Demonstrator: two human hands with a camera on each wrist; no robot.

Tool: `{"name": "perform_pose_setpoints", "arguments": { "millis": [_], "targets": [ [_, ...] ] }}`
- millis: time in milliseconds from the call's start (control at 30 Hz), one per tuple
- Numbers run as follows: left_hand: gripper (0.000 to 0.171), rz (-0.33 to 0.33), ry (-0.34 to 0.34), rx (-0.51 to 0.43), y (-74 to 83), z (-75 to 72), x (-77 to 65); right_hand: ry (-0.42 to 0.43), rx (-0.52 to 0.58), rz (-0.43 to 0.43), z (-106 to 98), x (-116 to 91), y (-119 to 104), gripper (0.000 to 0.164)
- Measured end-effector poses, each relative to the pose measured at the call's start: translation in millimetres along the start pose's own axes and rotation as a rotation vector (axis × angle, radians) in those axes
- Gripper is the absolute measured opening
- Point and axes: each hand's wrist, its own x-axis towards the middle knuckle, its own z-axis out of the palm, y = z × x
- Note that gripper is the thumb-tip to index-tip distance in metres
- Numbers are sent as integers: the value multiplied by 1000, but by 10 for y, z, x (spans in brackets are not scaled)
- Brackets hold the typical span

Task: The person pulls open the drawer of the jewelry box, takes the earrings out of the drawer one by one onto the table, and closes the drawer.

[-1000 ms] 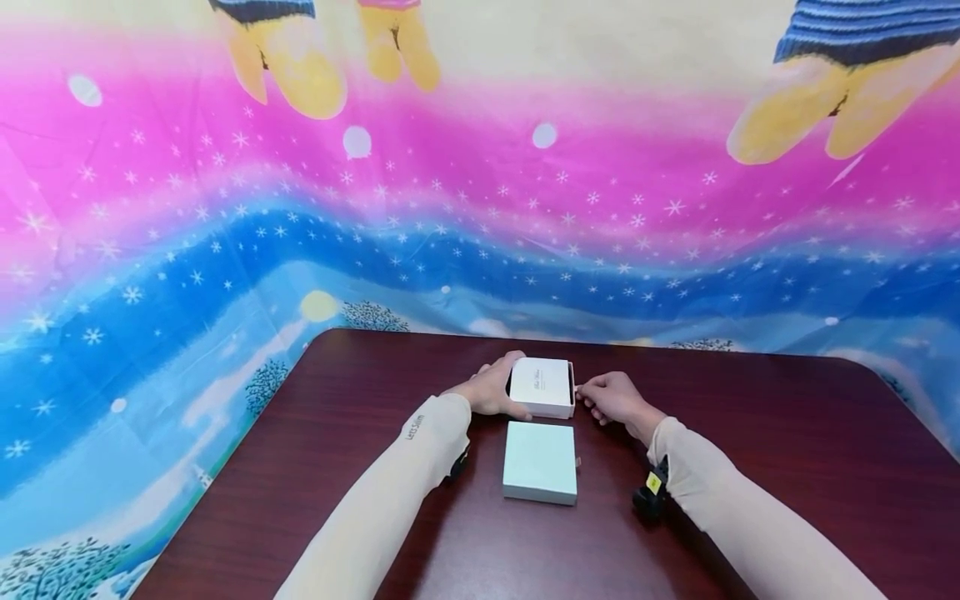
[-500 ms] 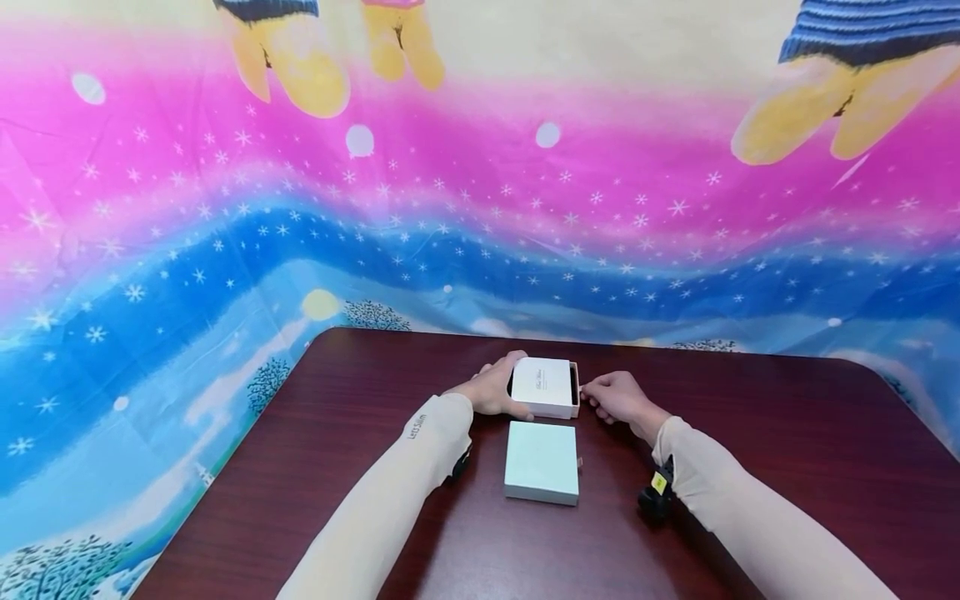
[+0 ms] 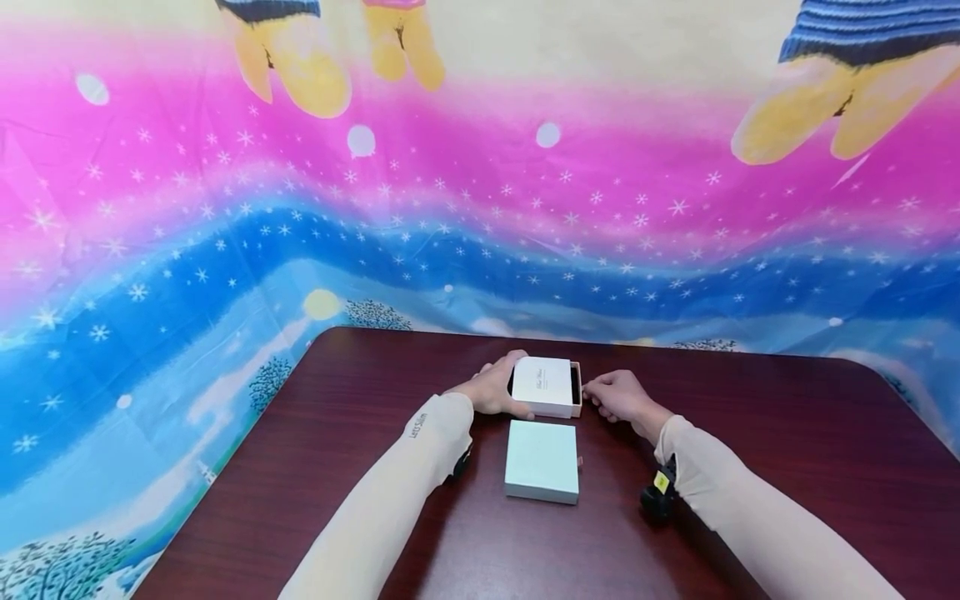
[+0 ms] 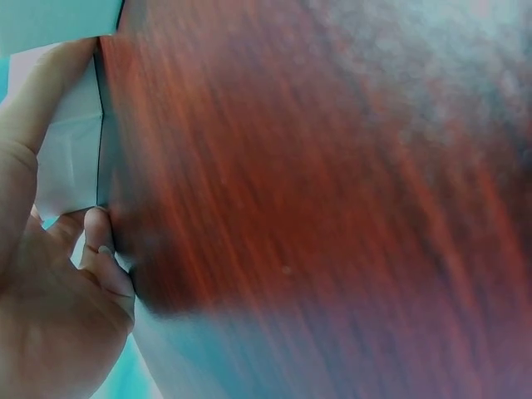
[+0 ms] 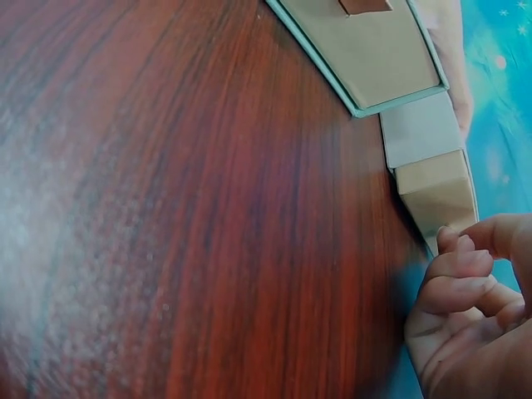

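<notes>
My left hand [image 3: 491,390] grips the left end of a white drawer box [image 3: 540,379] with dark lettering on its lid face. Thumb along the near side, it also holds the white box [image 4: 73,158] in the left wrist view. From the box's right end a tan-edged inner drawer [image 3: 577,390] sticks out a little, with a dark gap at its top. My right hand [image 3: 622,396] has finger and thumb pinched just off that end, apparently on a small pull tab that the fingers mostly hide. The tan drawer [image 5: 436,195] shows beside the curled right fingers [image 5: 453,291].
A mint-green box [image 3: 542,460] lies nearer to me on the dark red-brown table [image 3: 300,500]. A small brown tab [image 3: 581,461] pokes from its right side. Behind the table hangs a colourful snow-scene cloth [image 3: 480,208].
The inner drawer has slid slightly to the right out of the white box, following my right hand. My left hand and the mint-green box have stayed in place.
</notes>
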Motion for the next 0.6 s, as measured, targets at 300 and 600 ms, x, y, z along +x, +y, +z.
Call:
{"name": "perform_pose_setpoints", "arguments": {
  "millis": [300,600],
  "targets": [
    [107,-1,-1,1,-5,-3,11,-7,2,-7,-34,-18,1,28],
    [108,-26,-13,6,-14,18,31,-10,4,-3,-77,-48,19,29]
  ]
}}
